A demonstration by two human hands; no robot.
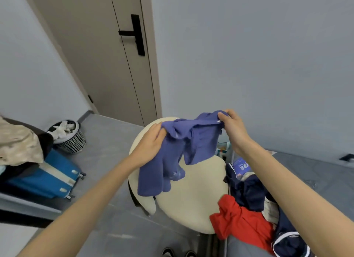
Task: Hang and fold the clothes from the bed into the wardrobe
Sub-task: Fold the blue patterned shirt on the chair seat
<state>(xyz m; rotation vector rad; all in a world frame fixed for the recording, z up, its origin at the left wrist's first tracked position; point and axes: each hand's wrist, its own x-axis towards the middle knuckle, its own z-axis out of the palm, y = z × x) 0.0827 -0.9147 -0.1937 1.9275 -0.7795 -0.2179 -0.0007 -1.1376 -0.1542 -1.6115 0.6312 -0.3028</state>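
A purple-blue garment (pixel 193 139) hangs crumpled in the air above a round cream stool (pixel 191 199). My left hand (pixel 151 141) grips its left edge, and my right hand (pixel 231 126) pinches its upper right corner a little higher. The cloth sags between the two hands, with a sleeve dangling down over the stool. At the lower right a pile of clothes lies on the grey bed (pixel 310 176): a red garment (pixel 239 222) and a dark navy one (pixel 249 193) with white trim. No wardrobe is in view.
A closed beige door (pixel 107 65) with a black handle stands ahead. A white perforated bin (pixel 70 138) sits on the floor at the left, beside a blue suitcase (pixel 47 178) under beige cloth. Shoes (pixel 178 253) show at the bottom edge.
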